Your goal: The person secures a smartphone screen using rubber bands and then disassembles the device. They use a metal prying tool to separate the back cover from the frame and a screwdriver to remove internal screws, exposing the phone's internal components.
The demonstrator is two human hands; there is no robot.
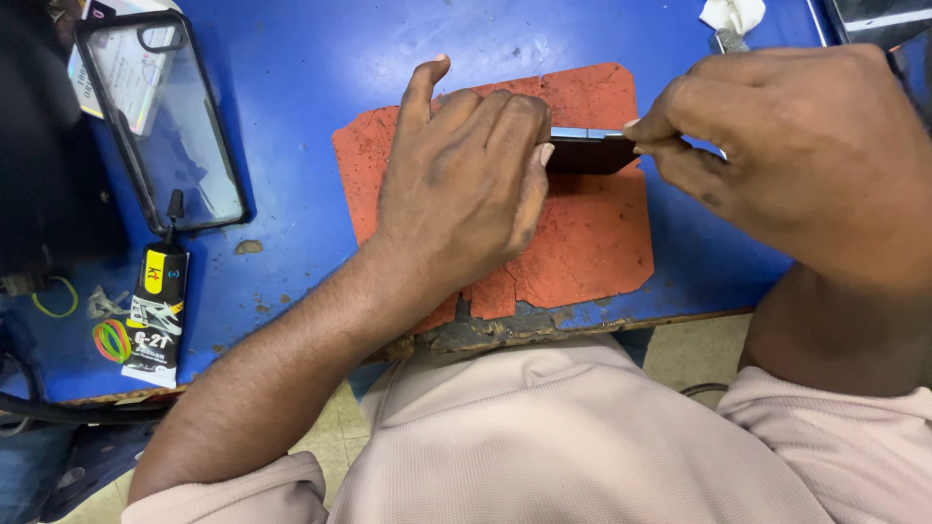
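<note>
Head view: blue table (pixel 291 68) bears a worn orange mat (pixel 592 233). Over the mat, the left hand (pixel 466 184) and right hand (pixel 806 146) both pinch a dark phone (pixel 587 153) on edge. A clear case (pixel 160 116) and a black glue tube (pixel 157 301) lie at left.

phone (pixel 582 152): glossy dark, metal edge | mat (pixel 592 233): rough, worn orange | table (pixel 291 87): scuffed blue

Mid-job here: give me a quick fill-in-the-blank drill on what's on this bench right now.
1. Both hands, left hand and right hand, grip a dark slim phone above the worn ____ rubber mat.
2. The black glue tube lies on the ____ table.
3. The clear black-rimmed phone case lies ____ of the mat.

Missing: red; blue; left
</note>
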